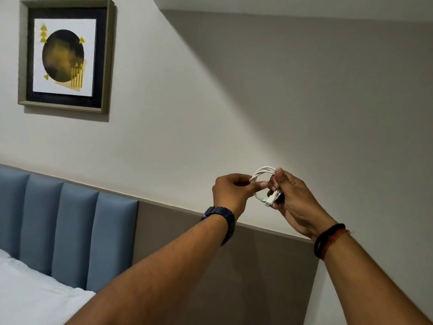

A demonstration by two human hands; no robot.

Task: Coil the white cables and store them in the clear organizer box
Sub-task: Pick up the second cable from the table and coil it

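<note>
**One head-worn view, tilted up toward the wall**

A single wide-angle camera sits on the person's head, facing forward and slightly upward rather than down. Both forearms reach out from the near bottom edge. The wall (pixel 187 113) fills most of the frame, a framed picture (pixel 65 55) far left, a blue headboard (pixel 70 231) low on the left. The horizon leans, showing a tilted head.

Soft indoor light; diagonal shadow across wall (pixel 304 90) – frame tilted, sharp.
</note>
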